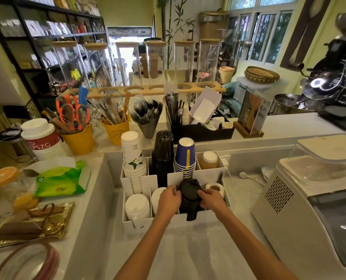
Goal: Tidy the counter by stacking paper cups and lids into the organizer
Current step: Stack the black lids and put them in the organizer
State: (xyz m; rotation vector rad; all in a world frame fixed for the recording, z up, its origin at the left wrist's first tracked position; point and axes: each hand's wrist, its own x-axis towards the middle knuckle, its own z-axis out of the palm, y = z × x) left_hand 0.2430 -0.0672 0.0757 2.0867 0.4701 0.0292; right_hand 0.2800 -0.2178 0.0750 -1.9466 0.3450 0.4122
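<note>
A white divided organizer [206, 218] stands on the lower counter. Its back row holds a stack of white flowered cups [132, 154], a stack of black cups [162, 156], a stack of blue cups [185, 156] and a brown cup [208, 161]. The front row holds stacks of white lids [136, 207]. A stack of black lids [189, 199] sits in a front compartment. My left hand [169, 200] grips its left side and my right hand [212, 200] grips its right side.
A white ice machine [309, 199] stands to the right. Left of the organizer lie a green wipes pack [62, 181], a gold tray [26, 225] and a white canister [43, 138]. Yellow buckets of utensils [80, 138] and a black caddy [200, 131] stand behind.
</note>
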